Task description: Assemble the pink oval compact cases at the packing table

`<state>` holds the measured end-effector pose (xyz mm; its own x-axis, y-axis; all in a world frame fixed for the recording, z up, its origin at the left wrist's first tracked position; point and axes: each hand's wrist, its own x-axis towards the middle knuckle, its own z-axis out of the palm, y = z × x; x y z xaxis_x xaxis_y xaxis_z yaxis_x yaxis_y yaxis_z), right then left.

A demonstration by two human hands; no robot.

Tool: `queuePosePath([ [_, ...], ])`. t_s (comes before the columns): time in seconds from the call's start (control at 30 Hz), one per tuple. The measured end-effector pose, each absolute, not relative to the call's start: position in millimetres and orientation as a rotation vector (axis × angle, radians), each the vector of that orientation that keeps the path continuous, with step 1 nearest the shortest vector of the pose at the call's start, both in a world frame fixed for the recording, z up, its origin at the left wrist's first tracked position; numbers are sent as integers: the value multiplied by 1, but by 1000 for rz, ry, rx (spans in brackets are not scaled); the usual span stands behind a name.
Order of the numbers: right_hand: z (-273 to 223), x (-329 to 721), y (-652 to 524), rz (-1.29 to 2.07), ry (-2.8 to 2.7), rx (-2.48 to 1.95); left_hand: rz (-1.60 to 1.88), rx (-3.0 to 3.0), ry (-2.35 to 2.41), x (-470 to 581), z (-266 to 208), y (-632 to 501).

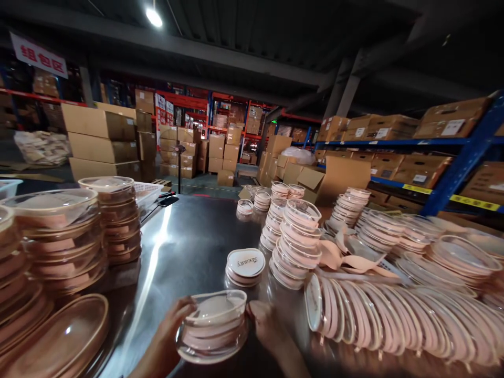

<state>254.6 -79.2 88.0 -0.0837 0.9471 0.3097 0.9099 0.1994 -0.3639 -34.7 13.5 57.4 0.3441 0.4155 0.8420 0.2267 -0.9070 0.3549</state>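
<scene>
Near the front edge of a shiny metal table [185, 247], my left hand [171, 328] and my right hand [268, 323] grip the two sides of a small stack of pink oval containers [214, 325] with a clear lid on top. Just beyond it lies a short pile of white oval lids [244, 266] with printed lettering. A leaning tower of pink-rimmed lids [295, 244] stands right of that pile.
Tall stacks of lidded pink containers [63, 236] fill the left side. Long rows of lids [394, 315] and pink spoons [346, 260] lie at right. Cardboard boxes [102, 139] and blue shelving [464, 152] surround the table. A dark phone [168, 200] rests farther back.
</scene>
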Motion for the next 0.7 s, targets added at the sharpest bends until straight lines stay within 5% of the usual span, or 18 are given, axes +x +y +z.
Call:
queuePosePath([
  [0.13, 71, 258, -70, -53, -2082, -1884, 1545, 2586, 561, -32, 56, 18],
  [0.3, 89, 236, -77, 334, -1761, -1496, 1567, 2432, 725, -36, 16, 36],
  [0.5, 98, 193, -89, -348, -1760, -1315, 1687, 2558, 838, -29, 24, 28],
  [0.7, 79, 230, -60, -356, -1850, -1677, 1716, 2603, 853, -16, 49, 3],
])
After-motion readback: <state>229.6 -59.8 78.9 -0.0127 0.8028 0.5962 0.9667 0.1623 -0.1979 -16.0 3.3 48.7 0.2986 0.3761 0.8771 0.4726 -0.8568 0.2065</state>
